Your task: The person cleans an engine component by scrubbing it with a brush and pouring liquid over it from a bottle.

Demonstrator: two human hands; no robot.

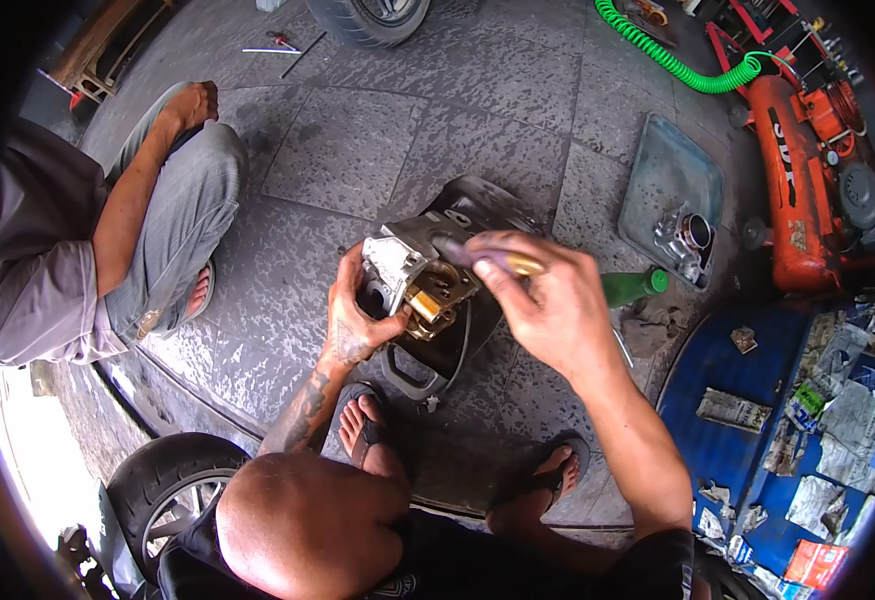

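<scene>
My left hand (360,318) grips a metal engine part (398,262) from its left side, with the thumb along the lower edge. Brass-coloured pieces (426,303) show on the side of the part facing me. My right hand (548,290) is closed around a brush (524,263) with a yellowish handle. The brush's dark head (450,248) is at the upper face of the engine part and looks blurred. Under the part is a black pan (415,376) with a looped handle, its middle mostly hidden.
A green bottle (630,287) lies right of my right hand. Beyond it, a grey-blue tray (648,190) holds another metal part (686,238). An orange air compressor (786,180) with a green coiled hose (658,66) stands far right. A person (148,220) sits at left. Tyres (173,480) are nearby.
</scene>
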